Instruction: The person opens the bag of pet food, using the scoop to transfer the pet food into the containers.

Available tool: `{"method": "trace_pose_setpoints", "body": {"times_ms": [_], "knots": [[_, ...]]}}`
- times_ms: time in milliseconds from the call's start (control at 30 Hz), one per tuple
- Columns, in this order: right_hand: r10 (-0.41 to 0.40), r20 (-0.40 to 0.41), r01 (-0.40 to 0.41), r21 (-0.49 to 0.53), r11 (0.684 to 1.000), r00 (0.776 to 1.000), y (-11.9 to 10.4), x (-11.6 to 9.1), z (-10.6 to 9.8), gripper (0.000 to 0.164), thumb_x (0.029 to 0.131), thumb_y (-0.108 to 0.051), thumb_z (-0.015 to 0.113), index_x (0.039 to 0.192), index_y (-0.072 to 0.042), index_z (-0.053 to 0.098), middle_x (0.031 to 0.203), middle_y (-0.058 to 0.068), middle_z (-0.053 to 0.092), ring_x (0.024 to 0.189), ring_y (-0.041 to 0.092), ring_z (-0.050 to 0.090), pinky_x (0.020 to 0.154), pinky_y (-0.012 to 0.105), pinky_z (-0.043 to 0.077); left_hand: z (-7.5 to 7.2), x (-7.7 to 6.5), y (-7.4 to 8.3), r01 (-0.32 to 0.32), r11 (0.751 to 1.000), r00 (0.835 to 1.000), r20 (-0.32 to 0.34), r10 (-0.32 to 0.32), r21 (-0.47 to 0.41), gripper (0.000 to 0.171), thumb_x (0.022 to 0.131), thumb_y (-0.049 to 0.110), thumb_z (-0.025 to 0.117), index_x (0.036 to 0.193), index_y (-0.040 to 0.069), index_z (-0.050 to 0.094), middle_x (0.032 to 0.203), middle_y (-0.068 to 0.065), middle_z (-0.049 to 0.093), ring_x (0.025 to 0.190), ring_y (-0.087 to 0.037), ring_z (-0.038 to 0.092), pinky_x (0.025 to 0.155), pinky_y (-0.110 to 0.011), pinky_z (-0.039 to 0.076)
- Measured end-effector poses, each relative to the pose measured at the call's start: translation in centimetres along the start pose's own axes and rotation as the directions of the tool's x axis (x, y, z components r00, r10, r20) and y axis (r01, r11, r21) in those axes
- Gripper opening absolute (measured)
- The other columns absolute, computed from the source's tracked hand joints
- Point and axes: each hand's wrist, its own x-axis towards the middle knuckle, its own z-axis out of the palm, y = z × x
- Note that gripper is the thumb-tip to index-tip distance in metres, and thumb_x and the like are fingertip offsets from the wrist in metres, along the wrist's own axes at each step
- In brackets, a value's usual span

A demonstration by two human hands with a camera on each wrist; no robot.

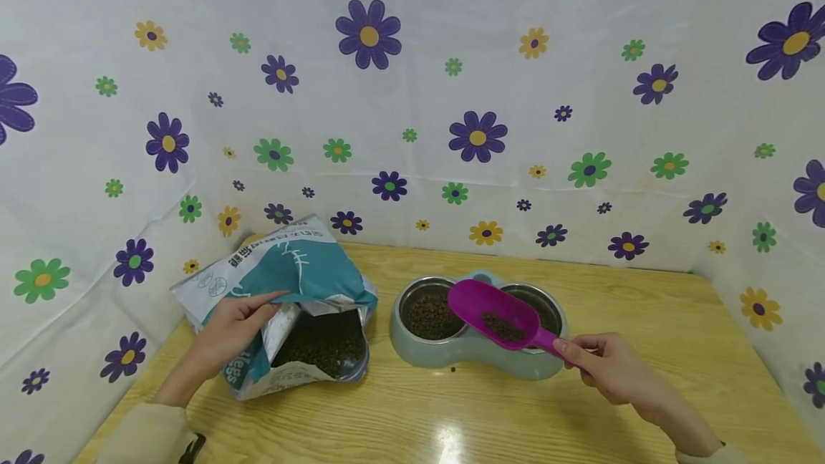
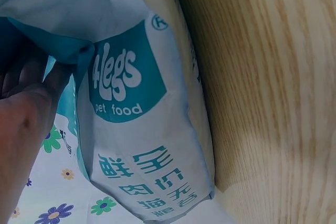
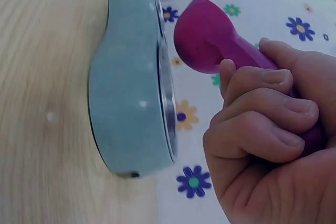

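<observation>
My right hand (image 1: 612,371) grips the handle of a magenta scoop (image 1: 477,301), fingers curled round it in the right wrist view. Some brown kibble (image 1: 503,326) lies in the scoop, which hovers over a pale blue-green double pet bowl (image 1: 425,356). Kibble (image 1: 428,317) fills part of the left steel dish; the scoop hides much of the right dish (image 1: 554,306). On the left, my left hand (image 1: 225,331) holds the mouth edge of a teal and white pet food bag (image 1: 329,271), whose opening shows dark kibble inside. In the left wrist view, the fingers are partly hidden by the bag's fold (image 2: 68,48).
Everything stands on a light wooden table (image 1: 412,414). One stray kibble piece (image 1: 453,369) lies in front of the bowl. A white cloth with flowers (image 1: 425,106) rises behind and along both sides of the table.
</observation>
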Motion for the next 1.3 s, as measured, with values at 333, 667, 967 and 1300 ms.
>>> {"method": "trace_pose_setpoints", "body": {"times_ms": [333, 667, 967, 1300], "knots": [[0.044, -0.142, -0.068, -0.172, 0.983, 0.989, 0.5, -1.5, -2.5, 0.046, 0.101, -0.046, 0.062, 0.103, 0.0, 0.069, 0.061, -0.004, 0.041, 0.048, 0.008, 0.025, 0.043, 0.022, 0.028, -0.1, -0.1, -0.3, 0.011, 1.0, 1.0, 0.004, -0.011, -0.007, 0.041, 0.11, 0.029, 0.049, 0.143, 0.009, 0.062, 0.053, 0.01, 0.024, 0.043, -0.004, 0.02, 0.039, -0.03, 0.032], [-0.002, -0.295, -0.139, -0.456, 0.879, 0.955, 0.1, -2.3, -3.9, 0.056, 0.097, -0.056, 0.063, 0.11, -0.002, 0.075, 0.073, 0.0, 0.054, 0.069, 0.016, 0.043, 0.056, 0.028, 0.033, 0.0, -0.2, -0.4, 0.002, 1.0, 1.0, -0.007, -0.002, -0.024, 0.039, 0.109, 0.028, 0.05, 0.143, 0.012, 0.063, 0.052, 0.009, 0.024, 0.042, -0.005, 0.02, 0.04, -0.029, 0.032], [-0.157, -0.309, -0.092, -0.659, 0.746, 0.938, -1.1, -2.7, -3.6, 0.051, 0.095, -0.054, 0.067, 0.096, -0.004, 0.076, 0.064, -0.001, 0.055, 0.06, 0.016, 0.046, 0.053, 0.027, 0.033, 0.1, -0.1, -0.3, 0.013, 1.0, 1.0, -0.001, -0.013, -0.023, 0.04, 0.109, 0.03, 0.05, 0.143, 0.012, 0.062, 0.052, 0.008, 0.025, 0.042, -0.005, 0.02, 0.039, -0.029, 0.032], [-0.344, -0.343, -0.07, -0.79, 0.61, 0.874, -2.4, -3.5, -1.4, 0.038, 0.091, -0.042, 0.075, 0.07, -0.015, 0.06, 0.057, -0.004, 0.043, 0.053, 0.014, 0.038, 0.051, 0.027, 0.026, 0.2, -0.1, -0.1, 0.009, 1.0, 1.0, -0.001, -0.009, -0.027, 0.04, 0.109, 0.03, 0.05, 0.143, 0.013, 0.062, 0.051, 0.008, 0.025, 0.042, -0.005, 0.021, 0.039, -0.028, 0.031]]}}
